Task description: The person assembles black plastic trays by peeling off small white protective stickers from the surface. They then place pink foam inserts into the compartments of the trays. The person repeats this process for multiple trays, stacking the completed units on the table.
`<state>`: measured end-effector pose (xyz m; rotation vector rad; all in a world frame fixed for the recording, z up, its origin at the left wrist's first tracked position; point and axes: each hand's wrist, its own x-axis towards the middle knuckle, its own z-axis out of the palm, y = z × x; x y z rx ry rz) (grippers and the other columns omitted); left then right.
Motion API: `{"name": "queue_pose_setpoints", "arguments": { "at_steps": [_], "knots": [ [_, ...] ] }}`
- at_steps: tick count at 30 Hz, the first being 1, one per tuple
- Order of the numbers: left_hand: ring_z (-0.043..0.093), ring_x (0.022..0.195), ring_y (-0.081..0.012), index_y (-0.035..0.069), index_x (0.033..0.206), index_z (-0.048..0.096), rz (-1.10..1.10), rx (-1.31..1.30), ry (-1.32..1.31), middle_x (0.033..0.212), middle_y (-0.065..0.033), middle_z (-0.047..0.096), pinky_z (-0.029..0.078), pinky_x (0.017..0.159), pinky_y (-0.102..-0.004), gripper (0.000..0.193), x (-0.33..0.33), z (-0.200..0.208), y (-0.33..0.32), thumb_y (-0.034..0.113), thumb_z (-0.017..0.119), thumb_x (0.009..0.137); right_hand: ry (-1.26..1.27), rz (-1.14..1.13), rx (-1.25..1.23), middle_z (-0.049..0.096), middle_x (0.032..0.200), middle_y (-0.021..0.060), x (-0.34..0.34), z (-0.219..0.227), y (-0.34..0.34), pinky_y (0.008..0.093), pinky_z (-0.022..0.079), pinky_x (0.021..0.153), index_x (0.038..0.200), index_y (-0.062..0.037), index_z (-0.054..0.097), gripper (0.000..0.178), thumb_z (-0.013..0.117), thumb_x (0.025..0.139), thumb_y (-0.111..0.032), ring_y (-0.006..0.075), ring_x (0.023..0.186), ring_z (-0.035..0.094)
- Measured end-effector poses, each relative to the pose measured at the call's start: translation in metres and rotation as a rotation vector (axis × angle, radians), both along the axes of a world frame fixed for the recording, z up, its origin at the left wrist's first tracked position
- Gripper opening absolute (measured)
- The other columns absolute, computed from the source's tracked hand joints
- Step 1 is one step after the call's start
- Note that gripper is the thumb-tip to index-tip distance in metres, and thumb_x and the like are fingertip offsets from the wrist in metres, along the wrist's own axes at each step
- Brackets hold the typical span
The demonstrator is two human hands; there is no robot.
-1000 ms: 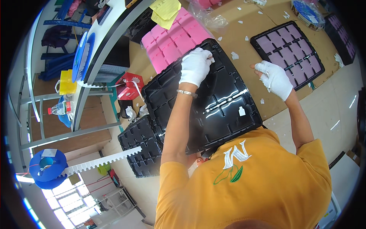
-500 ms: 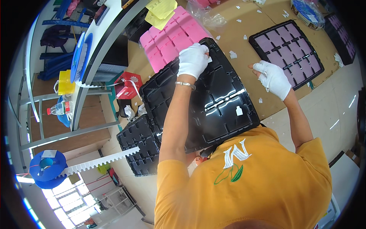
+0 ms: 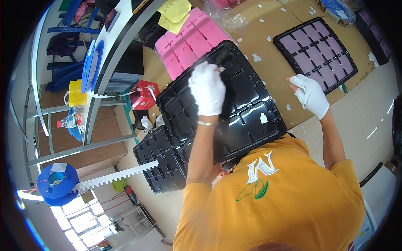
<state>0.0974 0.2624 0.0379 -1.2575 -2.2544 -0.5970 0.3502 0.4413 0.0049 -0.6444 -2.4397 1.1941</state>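
Head view: L hand now drawn back over lg. blk. tray before wearer, narrow pinch on sm. white pc.; R hand near purple-filled tray, grip can't tell. Count: 1 white label on lg. blk. tray, 2 purple-filled trays.

The worktop is brown and pretty littered — little white scraps scattered around. Pink moulded sheets sit toward the back, crumpled clear plastic beside them, red box off left, lilac-and-black tray right. Big black tray overlaps the near side — can't tell what's propping it.
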Motion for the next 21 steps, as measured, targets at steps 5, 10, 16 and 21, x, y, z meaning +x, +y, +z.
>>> {"name": "queue_pose_setpoints", "arguments": {
  "at_steps": [5,10,16,21],
  "knots": [
    [0.067,0.086,-0.0306,0.006,0.088,0.070,0.369,0.160,-0.033,0.092,-0.0133,0.070,0.052,0.076,-0.0421,0.010,-0.084,0.042,-0.088,0.011,0.062,0.085,-0.093,-0.030,0.047,0.062,0.084,0.0123,0.004,0.007,0.009,0.0327,0.047,0.065,0.110,-0.0055,0.068,0.023,0.060,0.088,-0.007,0.0249,0.068,0.059],
    [0.066,0.096,-0.0331,0.007,0.096,0.072,0.572,-0.490,0.081,0.097,-0.0147,0.069,0.053,0.079,-0.0442,0.017,-0.141,0.043,-0.163,0.017,0.061,0.087,0.018,0.063,0.028,0.057,0.082,0.0116,0.000,-0.008,0.019,0.0303,0.045,0.064,0.112,-0.0022,0.065,0.023,0.058,0.091,-0.007,0.0217,0.066,0.054],
    [0.065,0.092,-0.0293,0.006,0.088,0.071,-0.207,-0.060,-0.512,0.094,-0.0119,0.068,0.052,0.079,-0.0363,0.013,0.055,0.040,-0.066,0.010,0.073,0.076,-0.161,0.027,-0.130,0.058,0.084,0.0123,-0.004,0.029,0.005,0.0316,0.046,0.063,0.116,-0.0023,0.065,0.026,0.056,0.092,-0.009,0.0243,0.065,0.055],
    [0.061,0.081,-0.0284,0.010,0.080,0.069,-0.308,-0.248,-0.381,0.084,-0.0073,0.063,0.049,0.069,-0.0390,0.012,0.113,0.013,-0.039,0.017,0.075,0.072,-0.031,0.041,0.058,0.065,0.090,0.0135,0.004,0.009,0.003,0.0317,0.049,0.070,0.113,-0.0037,0.067,0.024,0.061,0.091,-0.010,0.0263,0.074,0.062]
  ]
}}
